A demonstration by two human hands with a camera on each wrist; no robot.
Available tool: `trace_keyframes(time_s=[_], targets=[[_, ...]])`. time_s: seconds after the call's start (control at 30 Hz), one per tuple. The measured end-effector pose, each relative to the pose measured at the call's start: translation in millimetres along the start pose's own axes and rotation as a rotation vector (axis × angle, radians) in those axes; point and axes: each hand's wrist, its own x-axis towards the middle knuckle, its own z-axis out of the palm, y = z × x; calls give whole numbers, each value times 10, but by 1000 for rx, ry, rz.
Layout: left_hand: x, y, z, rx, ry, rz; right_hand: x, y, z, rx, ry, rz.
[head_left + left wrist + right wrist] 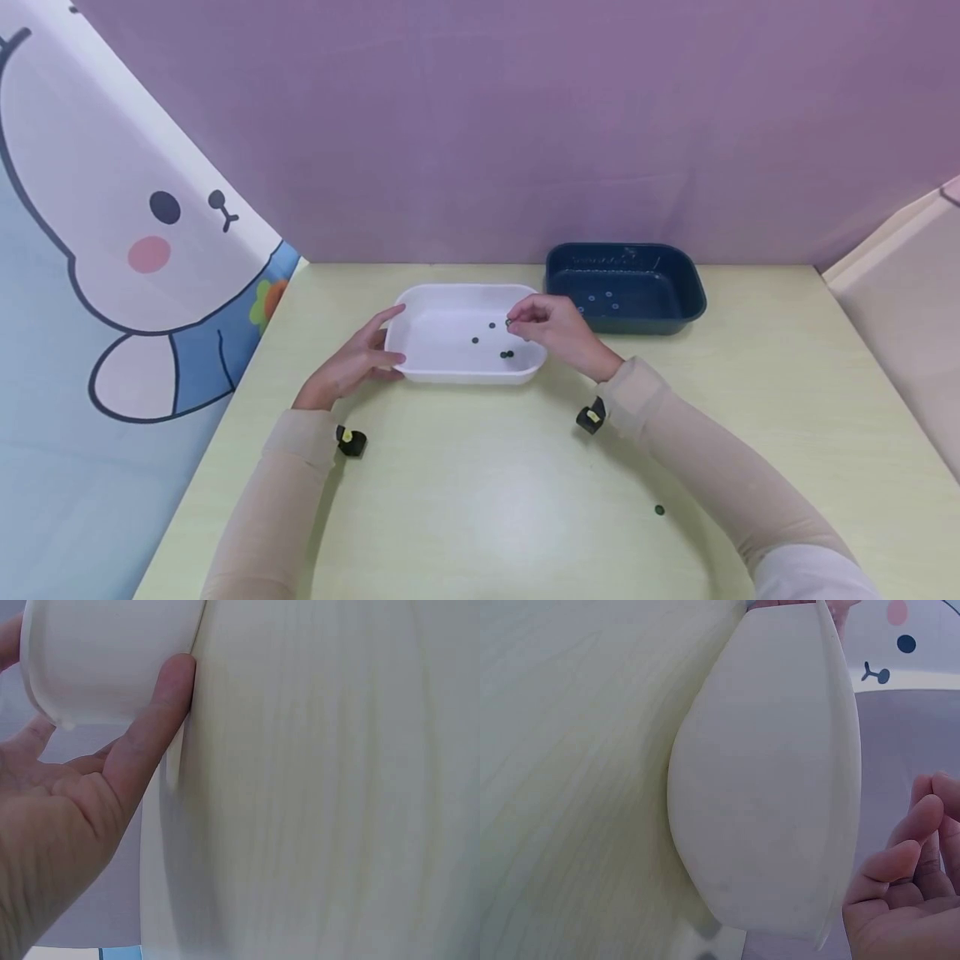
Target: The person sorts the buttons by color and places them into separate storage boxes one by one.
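The white tray (442, 377) has several small dark green discs on its floor, among them one disc (475, 340) near the middle. My left hand (358, 360) grips the tray's left end, its digits spread along the rim and side; in the left wrist view the thumb (154, 720) lies against the tray's wall. Above the tray's right part, my right hand (558, 329) pinches a small green disc (509, 322) between thumb and fingertips. Seen from the right wrist, the fingertips (922, 814) meet just beyond the tray's rim, and the disc is hidden there.
A dark blue tray (678, 321) stands behind and right of the white one, against the purple backdrop, with several small discs inside. One loose green disc (659, 510) lies on the pale wooden table (465, 483) near my right forearm.
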Motion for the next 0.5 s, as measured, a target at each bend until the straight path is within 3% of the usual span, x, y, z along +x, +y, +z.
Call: trace_keyframes(time_s=[0.5], targets=[[20,-11,-9,2,-6,-2,36,7,31,7,-7,-17]])
